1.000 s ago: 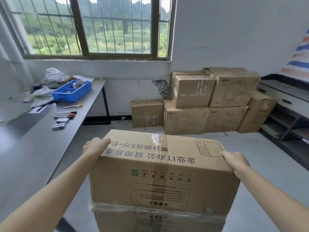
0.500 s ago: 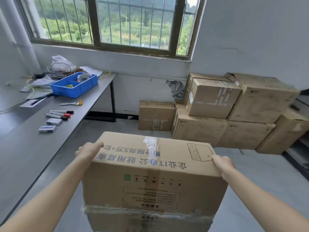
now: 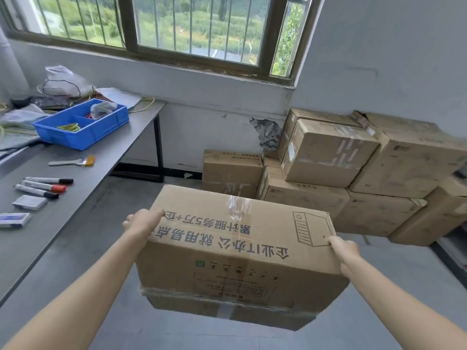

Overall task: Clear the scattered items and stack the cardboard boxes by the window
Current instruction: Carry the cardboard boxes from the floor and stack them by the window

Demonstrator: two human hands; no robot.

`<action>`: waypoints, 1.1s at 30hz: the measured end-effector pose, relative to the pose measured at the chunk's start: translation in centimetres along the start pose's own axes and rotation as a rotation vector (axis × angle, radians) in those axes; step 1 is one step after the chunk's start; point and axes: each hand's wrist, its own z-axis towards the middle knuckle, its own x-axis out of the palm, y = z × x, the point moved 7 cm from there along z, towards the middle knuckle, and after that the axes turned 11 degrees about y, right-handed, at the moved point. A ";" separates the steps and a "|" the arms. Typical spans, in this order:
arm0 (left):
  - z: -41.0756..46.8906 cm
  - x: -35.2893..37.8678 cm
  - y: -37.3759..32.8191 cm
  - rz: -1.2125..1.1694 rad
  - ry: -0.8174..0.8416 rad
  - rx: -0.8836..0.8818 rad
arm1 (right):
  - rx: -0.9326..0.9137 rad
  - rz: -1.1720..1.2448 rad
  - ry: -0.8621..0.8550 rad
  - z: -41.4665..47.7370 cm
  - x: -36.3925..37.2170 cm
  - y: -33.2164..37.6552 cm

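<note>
I carry a large cardboard box (image 3: 235, 256) with printed characters and a taped seam, held up in the air in front of me. My left hand (image 3: 142, 222) grips its left upper edge, and my right hand (image 3: 345, 251) grips its right side, fingers hidden behind the cardboard. A pile of cardboard boxes (image 3: 353, 178) stands against the wall under the window's right end, two layers high. A single lower box (image 3: 231, 173) sits at the pile's left.
A grey table (image 3: 83, 195) runs along the left, carrying a blue bin (image 3: 80, 125), a small brush (image 3: 73, 161), three markers (image 3: 43, 186), small erasers (image 3: 29, 203), bags and wires. The barred window (image 3: 177, 29) is ahead. A dark shelf edge (image 3: 452, 251) lies at the right.
I have walked closer to the pile with the box. The view has swung left and the stacked boxes now appear larger and nearer.
</note>
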 end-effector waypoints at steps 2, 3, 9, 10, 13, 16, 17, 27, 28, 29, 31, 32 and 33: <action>1.2 0.7 -1.7 0.009 -0.023 -0.012 | -0.006 0.013 0.016 2.9 0.3 1.1; 1.8 1.0 -2.5 0.011 -0.035 -0.022 | -0.017 0.018 0.034 4.4 0.4 2.0; 5.2 2.3 -8.0 0.040 -0.115 -0.113 | -0.073 -0.049 0.127 14.3 1.2 7.3; 5.8 2.6 -9.0 0.048 -0.125 -0.119 | -0.073 -0.059 0.138 16.0 1.3 7.7; 7.2 4.3 -11.2 0.097 -0.138 -0.145 | -0.044 -0.075 0.153 19.9 1.4 8.2; 8.2 6.3 -12.4 0.118 -0.144 -0.190 | 0.000 -0.078 0.185 23.0 1.7 8.1; 8.6 6.9 -12.6 0.125 -0.149 -0.208 | 0.011 -0.069 0.197 23.8 1.9 8.2; 16.1 7.5 -16.1 0.036 -0.214 -0.262 | 0.023 -0.161 0.200 31.8 6.6 13.6; 17.3 7.3 -16.5 0.017 -0.225 -0.271 | 0.028 -0.181 0.192 32.7 7.4 14.2; 18.5 7.3 -16.8 -0.006 -0.234 -0.279 | 0.039 -0.197 0.188 33.5 8.2 14.7; 21.1 7.2 -17.4 -0.041 -0.226 -0.285 | 0.079 -0.237 0.194 35.3 9.8 15.4; 22.6 7.2 -17.6 -0.053 -0.217 -0.290 | 0.092 -0.249 0.196 36.3 10.8 15.8; 24.3 7.2 -17.9 -0.066 -0.207 -0.294 | 0.102 -0.250 0.194 37.3 11.7 16.4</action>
